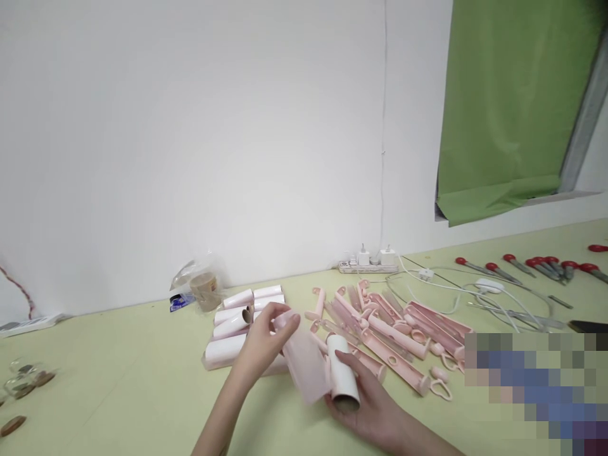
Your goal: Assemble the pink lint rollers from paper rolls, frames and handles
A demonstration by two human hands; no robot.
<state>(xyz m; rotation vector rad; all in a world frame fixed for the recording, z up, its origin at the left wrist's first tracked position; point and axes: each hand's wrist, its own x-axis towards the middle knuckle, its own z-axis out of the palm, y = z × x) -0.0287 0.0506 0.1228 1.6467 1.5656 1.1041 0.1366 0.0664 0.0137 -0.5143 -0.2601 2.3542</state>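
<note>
My right hand (368, 408) is wrapped round a white paper roll (342, 373) with a cardboard core, fitted on a pink handle. My left hand (266, 339) pinches the top of a translucent pink cover (304, 358) beside that roll, the cover blurred by motion. Just behind my left hand lies a stack of white rolls (235, 329). To the right of my hands sits a heap of pink handles and covers (394, 329).
The pale green table (118, 380) meets a white wall. A power strip (368, 263) with chargers and white cables stands at the back. Red-handled screwdrivers (536, 266) lie far right. A plastic bag with a tape roll (202, 288) sits behind the rolls. Small glass items (23, 380) lie far left.
</note>
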